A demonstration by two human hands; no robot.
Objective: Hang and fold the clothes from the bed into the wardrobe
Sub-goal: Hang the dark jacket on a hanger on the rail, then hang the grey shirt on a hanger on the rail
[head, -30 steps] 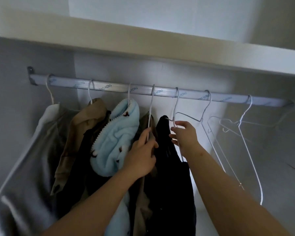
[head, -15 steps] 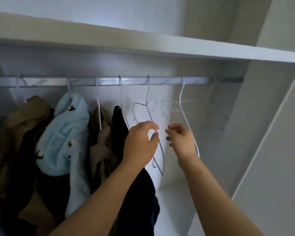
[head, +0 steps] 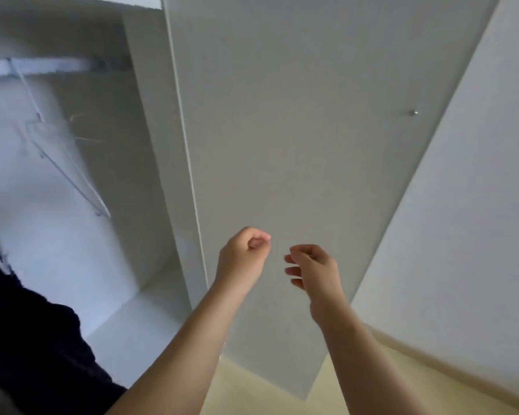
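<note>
- White panels make up the wardrobe (head: 150, 145), which fills the left part of the view; its door (head: 282, 145) stands open and takes up the middle, with a small round knob (head: 413, 112) near its far edge.
- Inside, a pale rail (head: 51, 65) runs across the top of the compartment. It is blurred.
- One thin wire hanger (head: 69, 172) hangs from the rail, tilted and bare. It too is smeared, so its exact shape is hard to tell.
- Below and to the left of it, a dark garment (head: 36, 339) fills the lower left corner of the view, in front of the wardrobe's white base. What it hangs from is out of view.
- Both hands are raised in front of the open door, near each other but apart, and neither touches the door, the hanger or the garment.
- On the left hand (head: 243, 259) the fingers are curled into a loose fist, thumb tip against the forefinger, with nothing seen between them.
- On the right hand (head: 315, 271) the fingers are loosely bent and spread a little, and they hold nothing.
- Both forearms are bare and reach up from the bottom edge.
- A pale yellow floor (head: 252, 390) shows under the door's lower corner, and a plain light wall (head: 477, 205) rises to the right of the door.
</note>
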